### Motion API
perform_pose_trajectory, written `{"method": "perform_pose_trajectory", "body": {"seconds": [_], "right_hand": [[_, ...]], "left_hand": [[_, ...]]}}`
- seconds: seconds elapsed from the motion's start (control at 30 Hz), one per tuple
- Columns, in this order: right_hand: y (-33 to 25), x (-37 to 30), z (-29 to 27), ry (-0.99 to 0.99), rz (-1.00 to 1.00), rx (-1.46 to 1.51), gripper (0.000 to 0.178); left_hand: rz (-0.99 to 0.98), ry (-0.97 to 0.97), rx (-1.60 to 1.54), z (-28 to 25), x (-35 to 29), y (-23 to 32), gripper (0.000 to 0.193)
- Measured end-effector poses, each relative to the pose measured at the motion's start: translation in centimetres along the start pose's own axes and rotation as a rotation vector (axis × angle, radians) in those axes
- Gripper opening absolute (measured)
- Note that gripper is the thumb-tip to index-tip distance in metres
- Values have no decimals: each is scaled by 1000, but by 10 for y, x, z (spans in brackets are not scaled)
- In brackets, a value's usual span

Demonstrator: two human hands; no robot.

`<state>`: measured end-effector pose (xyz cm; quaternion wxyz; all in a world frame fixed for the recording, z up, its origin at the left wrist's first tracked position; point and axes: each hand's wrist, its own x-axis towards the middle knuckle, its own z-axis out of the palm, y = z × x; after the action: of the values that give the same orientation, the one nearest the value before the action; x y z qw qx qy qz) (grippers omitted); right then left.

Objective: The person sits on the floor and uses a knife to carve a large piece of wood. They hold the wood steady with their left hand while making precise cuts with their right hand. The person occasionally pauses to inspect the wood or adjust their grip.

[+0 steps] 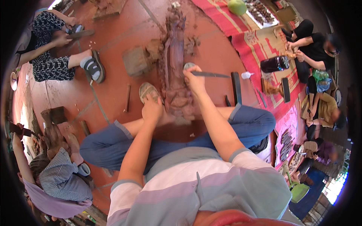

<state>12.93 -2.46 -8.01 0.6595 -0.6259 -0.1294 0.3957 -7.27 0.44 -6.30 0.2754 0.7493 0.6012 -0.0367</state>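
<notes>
A carved reddish-brown wooden figure (175, 60) lies lengthwise on the floor, its near end between my bent legs. My right hand (196, 80) is closed at the figure's right side. It grips a long, dark, flat-bladed tool (215, 74) whose tapered end points right. Just beyond those fingers is a small greyish rounded thing (189, 66) that I cannot make out. Left of the figure, my left hand (152, 108) has its fingers bent over a rounded tan thing (148, 91), perhaps a shoe or a wooden piece. The fingertips are partly hidden.
Wooden blocks (136, 61) lie left of the figure, with a thin stick (127, 98) nearer me. A dark flat bar (236, 88) and a white bottle (247, 75) are on the right. Beyond is a red mat (249, 45) holding a dark flask (275, 64). Other people sit on both sides.
</notes>
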Motion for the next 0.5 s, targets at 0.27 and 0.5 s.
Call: {"method": "perform_pose_trajectory", "body": {"seconds": [0.27, 0.5], "right_hand": [[-11, 6, 16, -38, -65, 16, 15], [-17, 6, 8, 36, -7, -130, 13]], "left_hand": [[7, 13, 19, 8, -1, -10, 54], [38, -6, -13, 7, -3, -9, 56]]}}
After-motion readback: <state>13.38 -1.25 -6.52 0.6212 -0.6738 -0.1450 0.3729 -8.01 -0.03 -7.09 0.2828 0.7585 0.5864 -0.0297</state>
